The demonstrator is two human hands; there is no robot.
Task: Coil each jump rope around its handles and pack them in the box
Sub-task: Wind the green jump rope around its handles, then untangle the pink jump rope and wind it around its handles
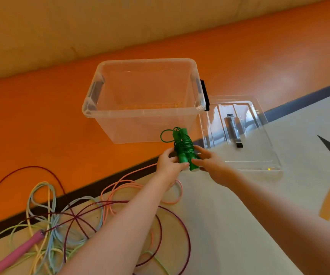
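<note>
A green jump rope (pixel 183 147) is coiled around its two green handles, with one loose loop sticking out at the upper left. My left hand (pixel 169 162) and my right hand (pixel 209 164) both grip the lower ends of the handles, holding the bundle just in front of the clear plastic box (pixel 140 118). The box stands open on the orange floor and nothing shows inside it.
The box's clear lid (pixel 259 155) lies flat to the right of the box. A tangle of loose ropes (pixel 65 221) in maroon, pink, pale blue and yellow-green, with a pink handle (pixel 21 251), spreads over the floor at lower left. A padded wall runs behind.
</note>
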